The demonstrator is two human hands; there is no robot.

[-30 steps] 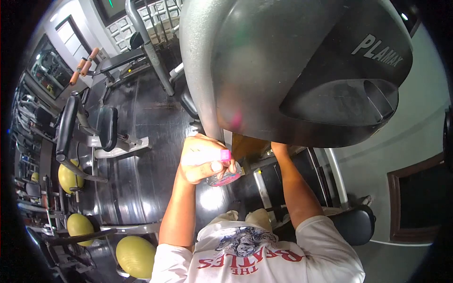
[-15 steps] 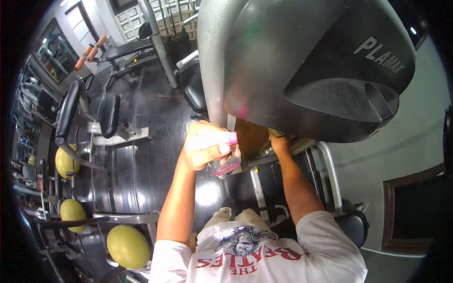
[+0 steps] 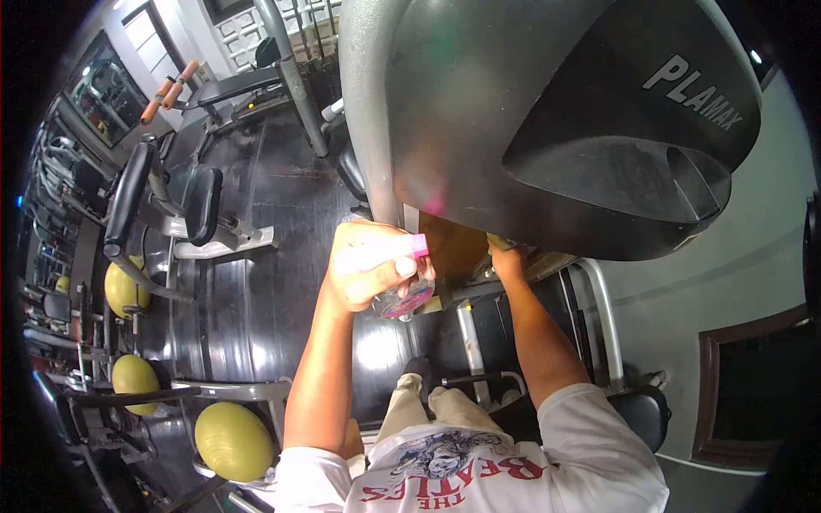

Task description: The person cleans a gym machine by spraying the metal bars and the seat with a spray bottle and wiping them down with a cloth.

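Observation:
My left hand (image 3: pixel 369 267) is closed around the neck of a clear spray bottle (image 3: pixel 409 303), its pink nozzle tip pointing right toward the machine. Glare washes out the bottle's top. My right arm reaches under the big dark machine cover (image 3: pixel 479 162) marked PLAMAX. The right hand (image 3: pixel 508 260) is closed on a yellowish cloth (image 3: pixel 501 243), of which only a small part shows below the cover's edge. Behind it is a brown panel (image 3: pixel 449 248) inside the machine frame. The fingertips of the right hand are hidden.
A grey upright post (image 3: pixel 366 111) stands at the cover's left side. Further left is a black padded bench machine (image 3: pixel 202 205) on the dark floor (image 3: pixel 248 316). Several yellow-green exercise balls, one large (image 3: pixel 233 441), sit on a rack at lower left. A silver curved tube (image 3: pixel 605 316) stands right of my arm.
The view has shifted slightly, so the cover sits a little further left and more of my legs shows. Both hands keep nearly the same place and hold.

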